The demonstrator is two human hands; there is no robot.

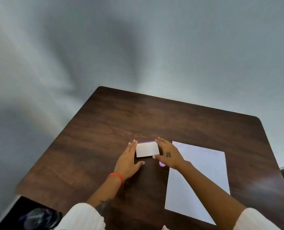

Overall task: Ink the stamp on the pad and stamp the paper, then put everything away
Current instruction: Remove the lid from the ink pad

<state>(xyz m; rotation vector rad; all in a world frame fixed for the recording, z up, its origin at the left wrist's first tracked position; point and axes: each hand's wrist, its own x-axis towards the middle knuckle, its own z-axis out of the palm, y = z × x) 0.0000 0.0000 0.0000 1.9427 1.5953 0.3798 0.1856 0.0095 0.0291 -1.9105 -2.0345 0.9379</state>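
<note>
At the far left, below the edge of the dark wood surface (91,133), a dim, blurred object (38,216) sits on the floor; what it is cannot be told. A white sleeve (83,216) comes up from the bottom edge, and the forearm beyond it carries a red band (115,176) at the wrist.

The left hand (128,161) lies low over the surface with its fingers (132,146) stretched flat and together, their tips against the left side of the ink pad (147,149). The thumb spreads away along the near side and does not touch the case. This hand is open and flat, pressing against the pad's side but not wrapped around it.

The ink pad is a small white rectangular case with a thin purple line showing along its far edge. It rests near the middle of the surface, between the two hands.

The right hand (168,155) reaches the pad's right side, its fingers spread loosely, one tip at the far right corner and the thumb tip at the near right corner. It pinches the case lightly by its end. Just below this hand a small rounded purple piece (162,164) peeks out, mostly hidden; it may be the stamp, but that cannot be told.

To the right lies a white sheet of paper (202,176), flat on the surface, partly crossed by the right forearm.
</note>
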